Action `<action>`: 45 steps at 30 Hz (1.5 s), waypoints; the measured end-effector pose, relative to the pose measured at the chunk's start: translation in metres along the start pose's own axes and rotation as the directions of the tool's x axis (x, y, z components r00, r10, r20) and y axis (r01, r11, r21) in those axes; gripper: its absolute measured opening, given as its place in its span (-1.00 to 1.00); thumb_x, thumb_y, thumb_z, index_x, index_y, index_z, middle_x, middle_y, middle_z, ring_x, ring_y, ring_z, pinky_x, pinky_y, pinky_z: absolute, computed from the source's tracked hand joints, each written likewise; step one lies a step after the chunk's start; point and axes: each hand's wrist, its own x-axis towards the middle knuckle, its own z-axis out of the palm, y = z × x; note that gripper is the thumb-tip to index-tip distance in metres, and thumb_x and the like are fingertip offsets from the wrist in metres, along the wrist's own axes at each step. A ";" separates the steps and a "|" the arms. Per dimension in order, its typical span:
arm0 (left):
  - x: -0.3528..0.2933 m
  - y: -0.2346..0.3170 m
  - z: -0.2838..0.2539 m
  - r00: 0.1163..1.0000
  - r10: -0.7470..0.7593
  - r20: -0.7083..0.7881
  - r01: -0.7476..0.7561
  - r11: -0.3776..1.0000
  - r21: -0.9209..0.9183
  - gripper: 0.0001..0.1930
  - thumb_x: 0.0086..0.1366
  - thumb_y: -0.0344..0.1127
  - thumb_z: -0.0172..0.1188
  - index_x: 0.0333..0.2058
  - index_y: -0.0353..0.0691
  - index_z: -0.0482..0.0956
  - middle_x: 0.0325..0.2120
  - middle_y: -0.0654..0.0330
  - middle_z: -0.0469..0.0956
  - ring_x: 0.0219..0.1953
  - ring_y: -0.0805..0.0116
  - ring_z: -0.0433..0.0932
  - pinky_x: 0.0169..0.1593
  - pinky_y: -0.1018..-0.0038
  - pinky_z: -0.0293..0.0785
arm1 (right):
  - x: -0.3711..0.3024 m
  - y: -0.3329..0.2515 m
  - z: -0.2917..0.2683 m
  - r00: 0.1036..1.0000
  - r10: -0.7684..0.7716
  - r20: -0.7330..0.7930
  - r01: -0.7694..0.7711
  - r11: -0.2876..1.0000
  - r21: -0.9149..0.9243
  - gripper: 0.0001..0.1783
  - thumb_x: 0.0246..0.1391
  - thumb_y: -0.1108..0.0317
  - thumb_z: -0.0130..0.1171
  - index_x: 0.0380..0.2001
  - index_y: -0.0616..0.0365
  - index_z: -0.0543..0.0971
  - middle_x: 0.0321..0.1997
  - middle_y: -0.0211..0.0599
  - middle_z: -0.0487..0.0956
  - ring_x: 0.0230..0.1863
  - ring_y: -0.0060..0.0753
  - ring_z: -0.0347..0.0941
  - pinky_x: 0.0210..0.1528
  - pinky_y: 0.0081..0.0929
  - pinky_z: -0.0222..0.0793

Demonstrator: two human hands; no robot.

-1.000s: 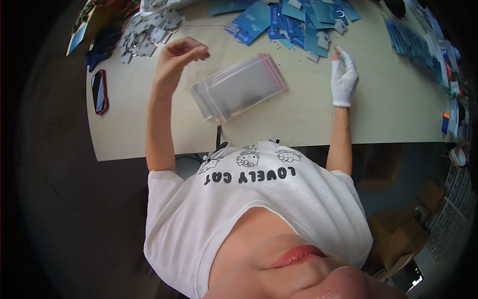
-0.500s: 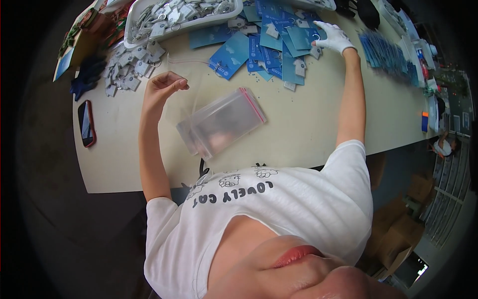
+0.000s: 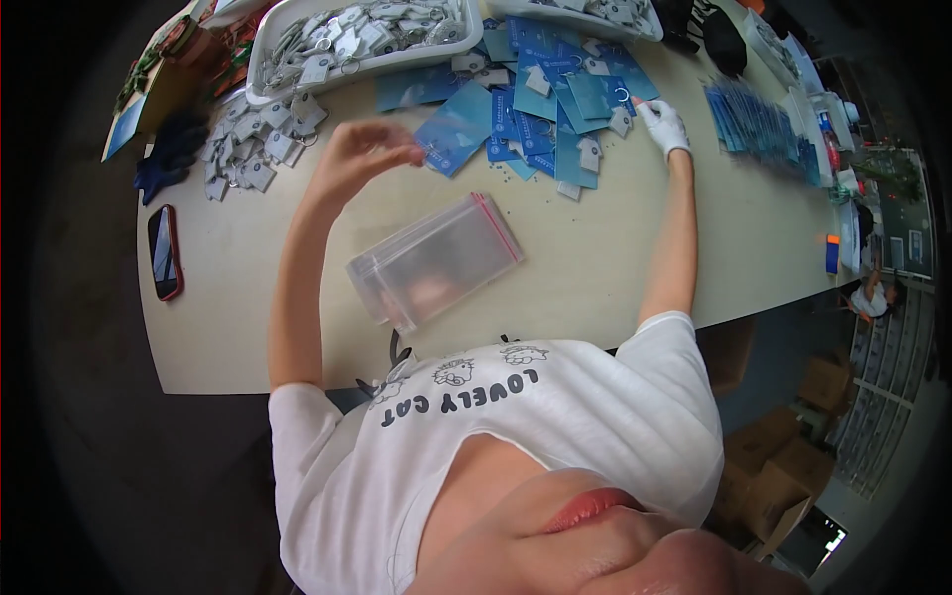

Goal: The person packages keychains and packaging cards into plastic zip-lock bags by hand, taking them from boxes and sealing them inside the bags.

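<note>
My bare left hand (image 3: 369, 157) reaches over the table with thumb and fingers drawn together, slightly blurred. Its fingertips meet at the left corner of a blue card (image 3: 458, 124), which lies flat. My right hand (image 3: 662, 129), in a white glove with bare fingertips, is closed at the lower edge of a blue card with a metal ring (image 3: 635, 79), on the right of the card pile. Beside it lies a white square keychain tag (image 3: 621, 122). More blue cards (image 3: 535, 99) and tags are heaped between the hands. A stack of clear zip bags (image 3: 436, 260) with a red seal strip lies nearer me.
White trays (image 3: 260, 74) of keychain tags line the back. A heap of loose tags (image 3: 260, 139), a dark blue glove (image 3: 171, 154) and a phone (image 3: 166, 253) are at left. Several packed blue cards (image 3: 759, 124) stand in a row at right. Cardboard boxes (image 3: 778, 476) sit on the floor.
My left hand has moved right and slightly up to the blue card's corner. My right hand has come down, its spread fingers now drawn together at a card's edge. The view has shifted slightly.
</note>
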 end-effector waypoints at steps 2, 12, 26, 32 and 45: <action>0.068 0.013 0.034 0.989 0.079 0.127 -0.102 0.977 0.186 -0.77 0.04 -0.21 0.39 -0.39 -0.23 0.66 -0.39 0.24 0.61 -0.26 0.42 0.55 -0.18 0.54 0.41 | -0.003 0.007 0.008 0.997 0.054 -0.058 -0.054 0.999 0.005 -0.44 0.01 -0.19 0.13 -0.25 0.12 0.61 -0.17 0.01 0.57 -0.06 -0.02 0.46 0.00 -0.30 0.35; 0.283 -0.063 0.183 0.963 0.019 0.269 -0.265 0.252 0.931 -0.59 -0.34 0.06 0.45 -0.44 0.06 0.69 -0.35 0.19 0.60 -0.08 0.06 0.43 -0.04 0.14 0.34 | -0.043 -0.029 0.045 0.896 0.006 -0.444 0.058 0.990 0.131 -0.81 -0.04 0.10 0.21 -0.40 -0.09 0.61 -0.17 -0.29 0.52 -0.10 -0.08 0.43 -0.05 -0.20 0.34; 0.187 0.007 0.151 0.924 0.351 0.154 -0.348 0.936 -0.042 -0.84 0.05 -0.32 0.41 -0.43 -0.24 0.65 -0.33 0.31 0.54 -0.25 0.53 0.46 -0.08 0.57 0.33 | -0.092 -0.071 -0.037 0.984 -0.110 -0.143 0.177 0.462 0.869 -0.53 0.21 0.11 0.10 0.03 0.25 0.45 -0.03 -0.36 0.50 -0.01 -0.59 0.33 0.09 -0.64 0.18; 0.106 0.028 0.119 0.954 0.301 0.018 -0.283 0.915 -0.286 -0.83 0.06 -0.32 0.40 -0.43 -0.28 0.65 -0.30 0.25 0.53 -0.25 0.55 0.47 -0.11 0.59 0.35 | -0.150 -0.164 -0.078 0.933 -0.344 -0.102 0.264 0.464 0.846 -0.65 0.16 0.27 0.17 -0.04 0.22 0.50 -0.16 -0.43 0.58 -0.20 -0.63 0.41 -0.07 -0.61 0.30; 0.000 0.005 0.052 0.986 0.159 -0.052 -0.153 0.983 0.106 -0.83 0.04 -0.27 0.42 -0.48 -0.23 0.66 -0.15 0.18 0.53 -0.18 0.49 0.50 -0.10 0.54 0.39 | -0.177 -0.203 -0.039 0.969 -0.034 -0.244 0.240 0.357 0.903 -0.78 0.05 0.40 0.25 -0.22 0.23 0.56 -0.36 -0.43 0.58 -0.46 -0.71 0.42 -0.44 -0.73 0.35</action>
